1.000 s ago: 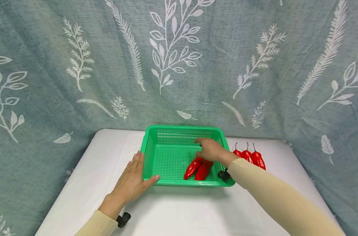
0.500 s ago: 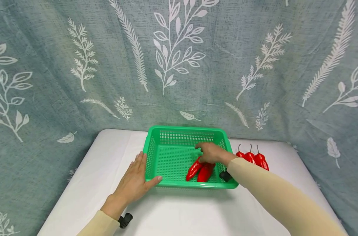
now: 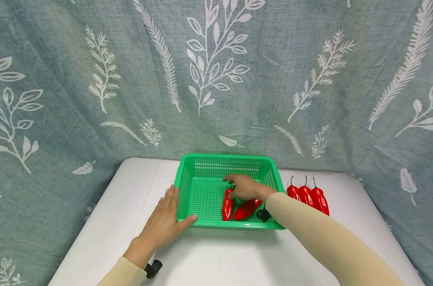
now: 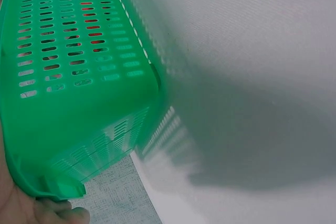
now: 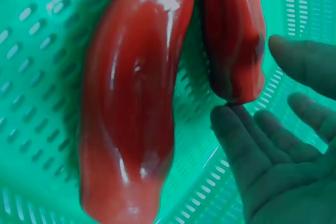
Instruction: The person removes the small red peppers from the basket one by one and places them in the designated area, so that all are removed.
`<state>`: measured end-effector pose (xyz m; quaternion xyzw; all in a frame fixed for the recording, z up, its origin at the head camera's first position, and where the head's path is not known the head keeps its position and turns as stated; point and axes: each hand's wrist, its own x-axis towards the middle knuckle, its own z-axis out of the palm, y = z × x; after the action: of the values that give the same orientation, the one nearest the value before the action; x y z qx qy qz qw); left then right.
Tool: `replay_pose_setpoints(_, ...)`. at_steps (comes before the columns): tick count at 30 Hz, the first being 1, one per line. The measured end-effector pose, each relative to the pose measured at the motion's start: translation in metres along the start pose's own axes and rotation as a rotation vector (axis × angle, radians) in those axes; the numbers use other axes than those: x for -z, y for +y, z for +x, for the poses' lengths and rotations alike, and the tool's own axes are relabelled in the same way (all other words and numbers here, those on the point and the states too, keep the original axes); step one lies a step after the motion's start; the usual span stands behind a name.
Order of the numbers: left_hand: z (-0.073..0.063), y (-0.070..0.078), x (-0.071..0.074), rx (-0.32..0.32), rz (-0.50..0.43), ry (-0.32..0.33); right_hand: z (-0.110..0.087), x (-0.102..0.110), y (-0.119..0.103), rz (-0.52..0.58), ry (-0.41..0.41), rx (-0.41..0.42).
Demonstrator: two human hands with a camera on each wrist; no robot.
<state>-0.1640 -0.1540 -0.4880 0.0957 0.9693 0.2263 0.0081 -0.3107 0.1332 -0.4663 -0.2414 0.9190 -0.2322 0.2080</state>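
Two red chili peppers lie in a green plastic basket (image 3: 223,225). The left chili pepper (image 3: 227,210) points toward the front rim; the right chili pepper (image 3: 247,211) lies slantwise beside it. My right hand (image 3: 245,187) is inside the basket, thumb over the left pepper's upper part. In the right wrist view, its spread fingertips (image 5: 227,119) are right at the end of that pepper (image 5: 239,40), while the other pepper (image 5: 131,93) lies large in front. My left hand (image 3: 162,221) rests along the basket's left side, fingers straight, thumb over the front left corner.
Several more red chili peppers (image 3: 305,195) lie side by side on the white tablecloth (image 3: 216,258) right of the basket, stems away from me. Behind the table hangs a grey-green leaf-patterned cloth (image 3: 130,79). My right forearm (image 3: 320,230) crosses the basket's right rim.
My right hand has moved left inside the basket. The left chili pepper has turned from slanted to nearly straight, and the right one now lies more slanted. My left hand stays at the basket.
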Motion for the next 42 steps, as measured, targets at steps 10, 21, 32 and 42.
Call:
replay_pose_setpoints(10, 0.000, 0.000, -0.001, 0.002, -0.007, -0.002, -0.002, -0.008, 0.000, -0.087, -0.005, -0.076)
replay_pose_setpoints(21, 0.001, -0.001, -0.001, -0.011, 0.002, 0.005, 0.008, -0.014, -0.005, 0.062, -0.074, 0.023)
replay_pose_setpoints(32, 0.001, -0.002, -0.001, -0.010, 0.008, -0.003, 0.009, -0.019, -0.005, -0.036, -0.036, -0.012)
replay_pose_setpoints(42, 0.000, -0.002, 0.000, -0.003, 0.001, -0.008, 0.010, -0.015, -0.001, 0.025, 0.015, -0.033)
